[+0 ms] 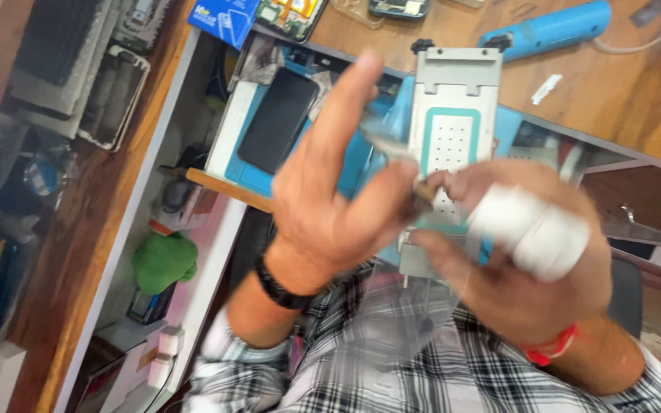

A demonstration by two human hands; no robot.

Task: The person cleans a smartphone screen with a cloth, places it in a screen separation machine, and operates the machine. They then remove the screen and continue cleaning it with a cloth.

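**A:** How far along are you? Your left hand [330, 206] and right hand [514, 260] are together at the picture's centre, both pinched on a thin tweezer-like tool [392, 149]. It's too blurred to be sure what it is. Your bandaged finger [529, 233] curls just right of it.

**B:** And the work itself?

**A:** By my judgement, hardly begun: the grey clamping jig [453, 99] at 12 o'clock sits empty on its perforated pad, and the dark phone [278, 118] lies untouched on the blue mat [353, 164] at 11.

**B:** Anything in the containers?

**A:** The open drawer [193, 252] at 8 o'clock holds a green cloth lump [164, 260] and small boxes. The surface [621, 92] carries a blue handheld tool [548, 30] at 1.
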